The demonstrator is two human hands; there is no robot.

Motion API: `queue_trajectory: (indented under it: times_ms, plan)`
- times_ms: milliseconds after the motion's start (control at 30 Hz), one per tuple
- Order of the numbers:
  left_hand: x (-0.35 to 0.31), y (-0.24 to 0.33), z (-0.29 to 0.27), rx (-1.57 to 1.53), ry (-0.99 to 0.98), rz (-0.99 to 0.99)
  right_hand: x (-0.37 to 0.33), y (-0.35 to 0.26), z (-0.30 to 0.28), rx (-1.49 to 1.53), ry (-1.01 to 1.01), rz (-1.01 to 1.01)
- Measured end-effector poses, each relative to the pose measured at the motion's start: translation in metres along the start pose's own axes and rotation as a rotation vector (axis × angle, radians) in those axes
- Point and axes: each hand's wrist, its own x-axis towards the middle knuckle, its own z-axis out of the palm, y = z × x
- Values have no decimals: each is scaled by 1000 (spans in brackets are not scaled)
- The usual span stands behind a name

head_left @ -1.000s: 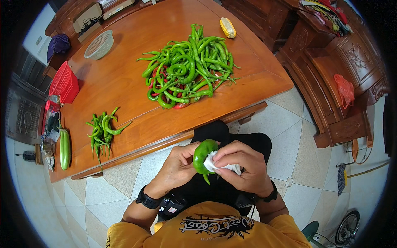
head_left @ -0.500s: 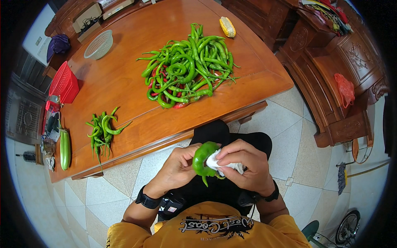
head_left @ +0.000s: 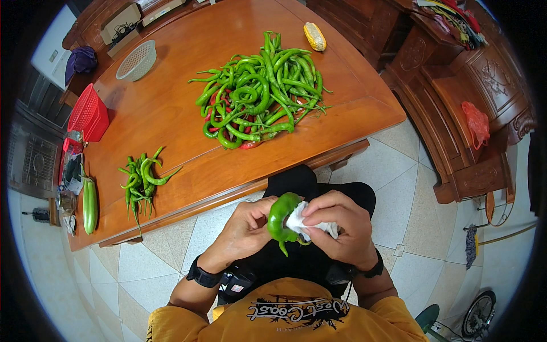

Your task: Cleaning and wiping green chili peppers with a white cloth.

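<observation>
Person in a yellow shirt [head_left: 245, 325], seen from above, both hands at lower ctr of frame. L hand [head_left: 249, 228] has thumb & fingers closed on a curled green pepper [head_left: 278, 215], just below frame ctr, over dark trousers [head_left: 352, 198]. R hand [head_left: 345, 231] pinches a crumpled white cloth [head_left: 297, 219] btwn thumb & fingers, pressed against pepper's right side. Brown wood table [head_left: 154, 108] fills upper left & ctr. On it: big pile of green peppers w/ some red [head_left: 256, 94], upper ctr; corn cob [head_left: 314, 37], upper right of pile; small bunch of green peppers [head_left: 139, 176], left; long pale-green vegetable [head_left: 89, 208], far left; red basket [head_left: 91, 117] & pale colander [head_left: 137, 61], upper left.
</observation>
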Motion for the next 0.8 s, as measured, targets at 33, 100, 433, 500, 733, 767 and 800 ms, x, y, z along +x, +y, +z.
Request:
queue_trajectory:
  times_ms: [33,100,433,500,733,767,800]
  plan:
    - [0,-2,1,1,1,0,1,-1,0,22,-21,-27]
    - [2,-6,5,-97,5,-7,0,-1,2,56,-9,-51]
    - [1,-5,6,25,-55,-13,2,6,0,-55,160,-38]
    - [0,0,7,-10,-43,-22,0,10,1,-35,183,24]
    - [1,5,6,-8,57,-36,1,11,4,-22,127,42]
    - [2,5,4,5,65,-33,1,10,3,-22,127,42]
    - [2,6,3,5,61,-46,0,9,2,-20,83,40]
